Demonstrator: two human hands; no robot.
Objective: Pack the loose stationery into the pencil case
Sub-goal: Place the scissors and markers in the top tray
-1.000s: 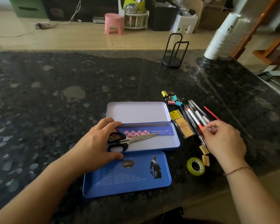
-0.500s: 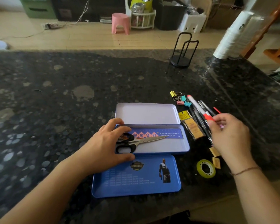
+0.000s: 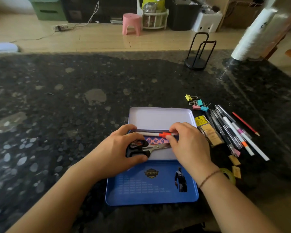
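Pencil case (image 3: 160, 117): open on the counter; scissors (image 3: 142, 148) and ruler (image 3: 156, 140) already inside
Left hand (image 3: 119, 148): fingers curled round the case's left end, steadying it
Right hand (image 3: 190, 145): pinches a white pen (image 3: 151, 134), laying it along the tray's far edge
Remaining: pens (image 3: 232, 132), binder clips (image 3: 197, 103), tape roll (image 3: 229, 174) still loose at right; roughly a quarter packed
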